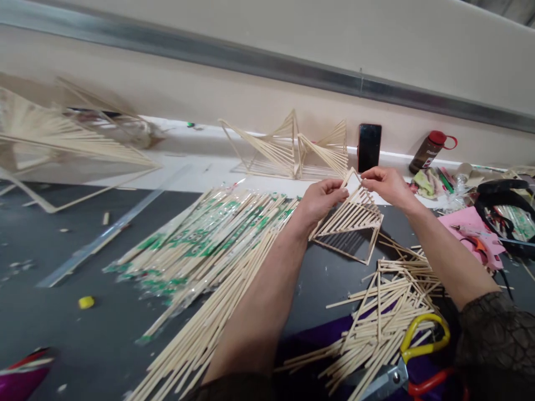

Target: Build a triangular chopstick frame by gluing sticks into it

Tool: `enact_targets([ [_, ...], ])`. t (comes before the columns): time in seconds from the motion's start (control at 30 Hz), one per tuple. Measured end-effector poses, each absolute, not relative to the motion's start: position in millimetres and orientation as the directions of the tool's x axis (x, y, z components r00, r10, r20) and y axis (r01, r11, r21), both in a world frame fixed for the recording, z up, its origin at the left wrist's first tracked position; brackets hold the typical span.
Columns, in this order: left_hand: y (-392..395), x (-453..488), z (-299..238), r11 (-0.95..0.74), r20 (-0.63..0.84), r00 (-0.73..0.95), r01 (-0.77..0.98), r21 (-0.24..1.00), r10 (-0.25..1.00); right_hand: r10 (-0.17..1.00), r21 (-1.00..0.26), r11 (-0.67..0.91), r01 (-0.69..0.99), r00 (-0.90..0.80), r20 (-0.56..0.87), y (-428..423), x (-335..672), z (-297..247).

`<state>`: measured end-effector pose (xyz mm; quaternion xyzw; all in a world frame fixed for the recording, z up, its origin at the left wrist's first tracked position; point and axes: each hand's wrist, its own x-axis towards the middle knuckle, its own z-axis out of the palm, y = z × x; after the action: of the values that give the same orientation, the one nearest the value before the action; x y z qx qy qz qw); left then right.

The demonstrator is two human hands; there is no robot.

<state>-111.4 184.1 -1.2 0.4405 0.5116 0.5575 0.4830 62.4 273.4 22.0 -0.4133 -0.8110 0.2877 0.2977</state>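
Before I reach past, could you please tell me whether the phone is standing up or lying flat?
Standing up: the phone is on its short edge near the wall, dark front facing the camera.

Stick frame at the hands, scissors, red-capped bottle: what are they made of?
Stick frame: likely bare wood or bamboo; pale, matte, straight sticks.
Scissors: metal blades, by their grey sheen; yellow and red handles, probably plastic or plastic-coated.
Bottle: perhaps tinted plastic, smooth and dark brown, though glass isn't excluded; red cap probably plastic.
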Motion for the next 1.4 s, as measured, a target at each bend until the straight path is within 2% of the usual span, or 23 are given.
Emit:
enact_targets([
  [0.13, 184.9, -108.9, -0.3, -0.014, -0.016, -0.201, -0.146, 0.989, 0.979, 0.836, -0.744, 0.490, 0.454, -0.488, 0.252, 273.9, 59.6, 22.0],
  [0.33, 182.6, -106.7, 6.4, -0.004, -0.052, -0.187, -0.288, 0.958, 0.981, 0.827, -0.793, 0.481, 0.375, -0.494, 0.268, 271.3, 57.8, 24.1],
  [0.5, 181.7, -107.9, 9.6, 0.014, -0.077, -0.191, -0.307, 0.952, 0.979, 0.821, -0.826, 0.475, 0.304, -0.490, 0.292, 269.6, 53.8, 23.1],
  [0.77, 182.8, -111.7, 7.4, 0.058, -0.103, -0.135, -0.302, 0.951, 0.985, 0.766, -0.737, 0.597, 0.317, -0.498, 0.407, 267.2, 51.0, 26.7],
  [0.97, 183.1, -117.2, 5.8, 0.104, -0.151, -0.105, -0.361, 0.927, 0.983, 0.767, -0.748, 0.591, 0.300, -0.496, 0.407, 262.4, 43.8, 30.8],
  [1.17, 183.9, -118.2, 5.1, 0.103, -0.149, -0.095, -0.378, 0.920, 0.984, 0.725, -0.717, 0.649, 0.253, -0.489, 0.484, 258.0, 40.2, 32.3],
  [1.4, 183.8, -120.1, 5.2, 0.115, -0.151, -0.088, -0.321, 0.940, 0.985, 0.727, -0.666, 0.667, 0.333, -0.486, 0.485, 256.0, 38.8, 34.7],
])
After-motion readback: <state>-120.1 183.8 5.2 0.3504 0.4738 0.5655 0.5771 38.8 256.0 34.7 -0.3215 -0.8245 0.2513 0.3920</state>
